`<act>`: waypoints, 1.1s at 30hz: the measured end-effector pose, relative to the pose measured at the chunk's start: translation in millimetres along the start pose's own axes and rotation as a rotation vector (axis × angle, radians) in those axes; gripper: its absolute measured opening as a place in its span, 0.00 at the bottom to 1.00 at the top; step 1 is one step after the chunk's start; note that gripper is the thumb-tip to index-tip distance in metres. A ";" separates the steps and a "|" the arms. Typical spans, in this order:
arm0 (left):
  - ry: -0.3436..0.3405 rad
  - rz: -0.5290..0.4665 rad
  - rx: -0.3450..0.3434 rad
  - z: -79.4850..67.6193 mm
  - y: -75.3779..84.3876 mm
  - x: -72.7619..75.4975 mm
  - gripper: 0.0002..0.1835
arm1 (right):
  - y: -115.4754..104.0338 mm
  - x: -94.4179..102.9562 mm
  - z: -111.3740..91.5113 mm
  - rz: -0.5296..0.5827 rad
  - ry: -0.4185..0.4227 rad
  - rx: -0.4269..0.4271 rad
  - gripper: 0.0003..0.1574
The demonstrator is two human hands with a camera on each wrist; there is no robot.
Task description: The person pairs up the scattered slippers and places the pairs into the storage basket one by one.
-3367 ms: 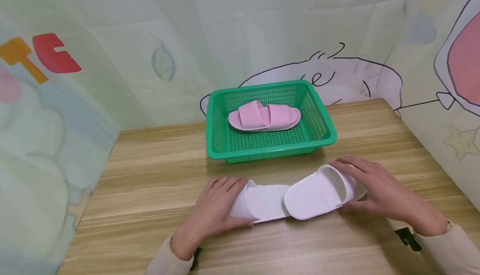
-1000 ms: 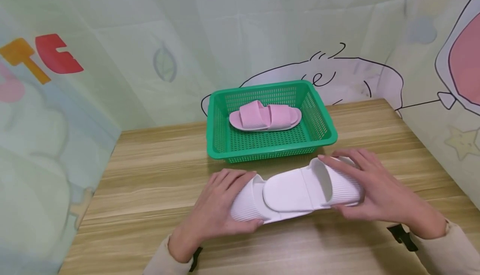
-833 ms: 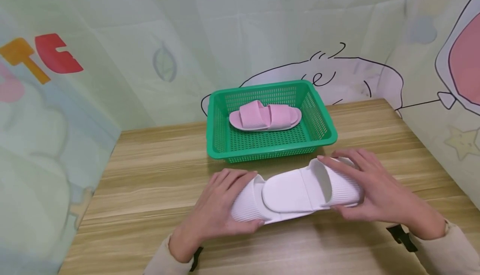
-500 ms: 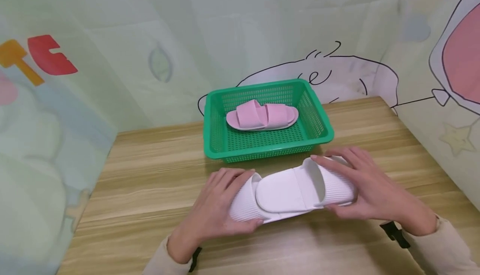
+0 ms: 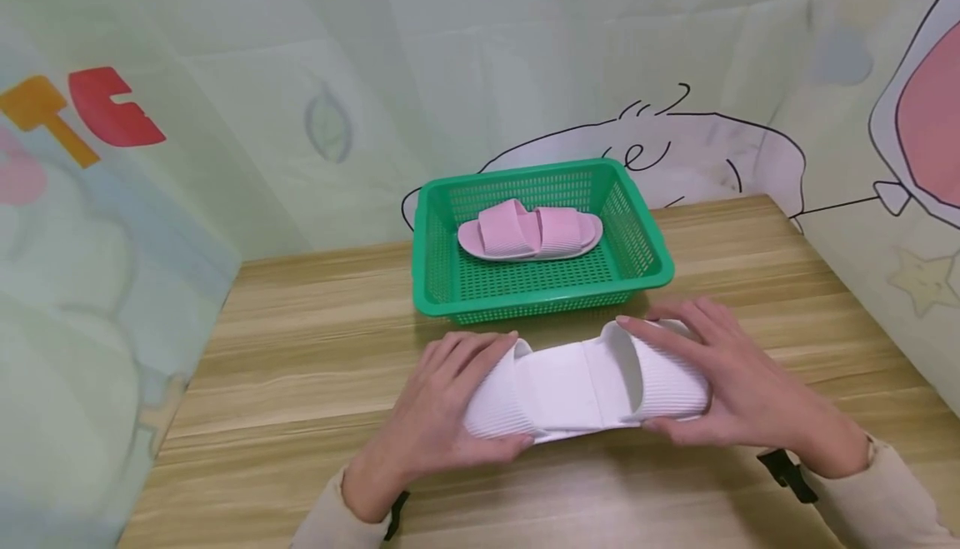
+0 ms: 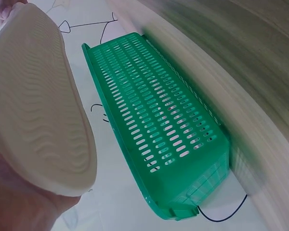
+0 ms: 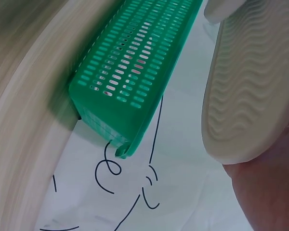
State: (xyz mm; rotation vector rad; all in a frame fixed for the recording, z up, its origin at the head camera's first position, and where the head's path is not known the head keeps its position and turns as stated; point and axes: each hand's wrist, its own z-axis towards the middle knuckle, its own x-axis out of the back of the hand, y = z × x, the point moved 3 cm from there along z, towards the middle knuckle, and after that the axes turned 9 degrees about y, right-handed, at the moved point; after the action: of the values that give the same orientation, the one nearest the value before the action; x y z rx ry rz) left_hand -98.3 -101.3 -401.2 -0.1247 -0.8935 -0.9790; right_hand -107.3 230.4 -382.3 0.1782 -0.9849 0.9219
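Observation:
Two white slippers are nested end to end in the head view, raised over the table. My left hand (image 5: 438, 416) grips the left slipper (image 5: 497, 403) around its ribbed strap, thumb along the near side. The strap of the right slipper (image 5: 671, 376) is gripped by my right hand (image 5: 742, 386), fingers over the far side and thumb at the near edge. The right slipper's heel lies on the left one's footbed and reaches the left strap. Wavy undersides show in both wrist views: the left slipper's sole (image 6: 38, 101) and the right slipper's sole (image 7: 253, 86).
Just beyond my hands, a green mesh basket (image 5: 543, 297) stands on the wooden table (image 5: 315, 349). Inside it lies a pair of pink slippers (image 5: 510, 237), one tucked into the other. A printed curtain (image 5: 360, 99) borders the table behind and at the sides.
The right hand has moved left with its white slipper, sliding the heel further over the left slipper up to its strap. The pair has risen a little; the basket and pink slippers stayed put.

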 end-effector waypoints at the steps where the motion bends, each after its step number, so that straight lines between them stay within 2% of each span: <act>1: 0.005 -0.001 -0.005 0.4 0.2 0.0 0.54 | -0.4 -0.2 0.1 0.001 -0.003 0.000 0.64; 8: 0.031 -0.009 -0.031 1.8 0.6 -0.6 0.54 | -2.6 -1.0 0.6 0.014 -0.040 -0.045 0.66; 19: 0.039 -0.029 -0.032 2.2 3.8 -1.4 0.53 | -7.7 -5.4 3.3 0.038 0.005 0.005 0.65; 33: 0.057 -0.060 -0.049 6.1 7.1 -1.5 0.53 | -14.5 -11.6 10.1 0.061 -0.004 0.006 0.64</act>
State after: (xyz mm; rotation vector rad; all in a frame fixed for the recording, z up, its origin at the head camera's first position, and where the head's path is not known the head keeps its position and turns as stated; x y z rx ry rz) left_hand -96.9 -93.4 -396.3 -0.1114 -0.8254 -1.0553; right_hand -105.6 209.4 -381.9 0.1556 -0.9957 0.9803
